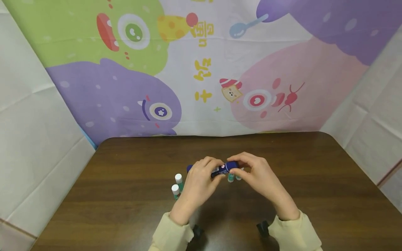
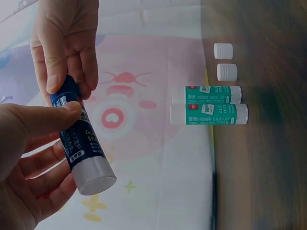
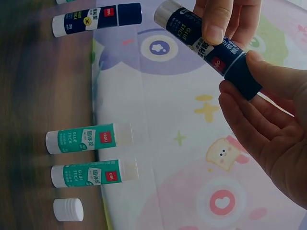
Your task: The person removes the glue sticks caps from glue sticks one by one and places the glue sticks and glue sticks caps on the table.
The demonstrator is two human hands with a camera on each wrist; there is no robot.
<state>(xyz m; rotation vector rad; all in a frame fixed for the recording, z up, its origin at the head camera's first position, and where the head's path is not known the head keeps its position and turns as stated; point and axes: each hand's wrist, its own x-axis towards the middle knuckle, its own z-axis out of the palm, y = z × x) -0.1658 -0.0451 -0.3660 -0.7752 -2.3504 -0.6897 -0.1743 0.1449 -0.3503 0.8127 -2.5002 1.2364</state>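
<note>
My left hand [image 1: 201, 177] grips the body of a navy blue glue stick [image 1: 220, 169], held above the table at a slant. My right hand [image 1: 259, 172] pinches the dark blue cap [image 3: 242, 79] at its other end between thumb and fingers. The stick's white base [image 2: 95, 176] sticks out past my left hand. Beyond the hands, two green glue sticks [image 2: 213, 114] stand upright, their translucent white tops without caps. A second navy glue stick [image 3: 98, 19] stands with its cap on, partly hidden by my left hand in the head view.
Two loose white caps [image 2: 225, 72] stand beside the uncapped green sticks. Left of my left hand, two more green glue sticks [image 1: 179, 180] wear white caps. The brown wooden table [image 1: 125, 209] ends at a cartoon-printed cloth [image 1: 204, 118]; plain white cloth hangs at both sides.
</note>
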